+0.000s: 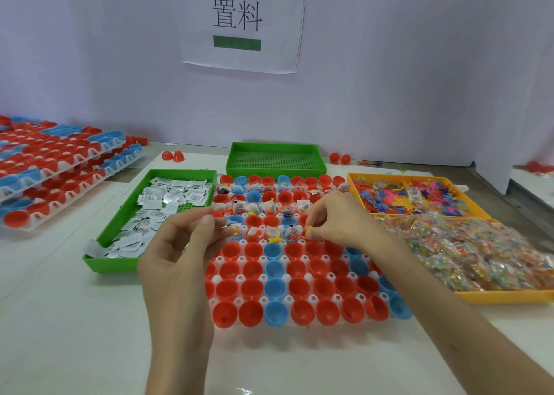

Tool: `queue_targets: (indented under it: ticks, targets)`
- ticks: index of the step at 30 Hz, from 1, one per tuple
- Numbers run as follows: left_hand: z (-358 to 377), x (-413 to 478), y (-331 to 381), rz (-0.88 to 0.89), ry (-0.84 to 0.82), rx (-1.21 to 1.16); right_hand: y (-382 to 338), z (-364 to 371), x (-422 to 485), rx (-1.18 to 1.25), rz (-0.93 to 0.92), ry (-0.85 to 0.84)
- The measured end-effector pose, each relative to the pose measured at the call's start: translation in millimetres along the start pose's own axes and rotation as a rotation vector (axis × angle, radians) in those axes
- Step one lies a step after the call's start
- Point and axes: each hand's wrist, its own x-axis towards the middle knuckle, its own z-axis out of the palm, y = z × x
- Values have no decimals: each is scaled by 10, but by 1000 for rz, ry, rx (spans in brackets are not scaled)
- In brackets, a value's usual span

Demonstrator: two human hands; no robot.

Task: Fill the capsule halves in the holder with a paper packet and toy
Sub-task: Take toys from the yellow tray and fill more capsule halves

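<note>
Green tray (109,265) holds paper packets (168,197); right hand (338,218) pinches orange toy (308,230) — left hand (177,245) curled, hold unclear.

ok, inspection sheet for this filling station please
surface: white table.
job's things: white holder of red and blue capsule halves, several far ones filled, near rows empty; paper packets in green tray; toys in yellow tray.
clutter: empty green tray; loose red halves at back; stacked holders left.
grips: right hand pinches orange toy over holder; left hand fingers curled, hold unclear.
cables: nothing seen.
surroundings: white wall, paper sign.
</note>
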Motion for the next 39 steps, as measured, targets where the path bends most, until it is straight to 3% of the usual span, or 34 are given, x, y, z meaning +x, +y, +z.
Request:
queue_targets:
  ticks: [20,23,26,28,31,33,39]
  targets:
    - [-124,90,-29,-10,4,111,94,-283,-72,126,-20,-40]
    - [-303,305,37,49,-100,337,275,-498,-57,172,8,77]
    - [-509,762,51,101,-162,778,626,-740,33,109,104,254]
    - [-601,1064,-2,45,-198,1077,929,-833,103,13,222,334]
    - [-682,1278,-173,-83,-267,1348,1353,-830,141,-112,436,196]
    - [-694,1301,-248,-35,-242,1381,1505,-781,132,-124,495,117]
    - [-740,1285,-328,57,-107,1258,1508,-742,142,-131,420,204]
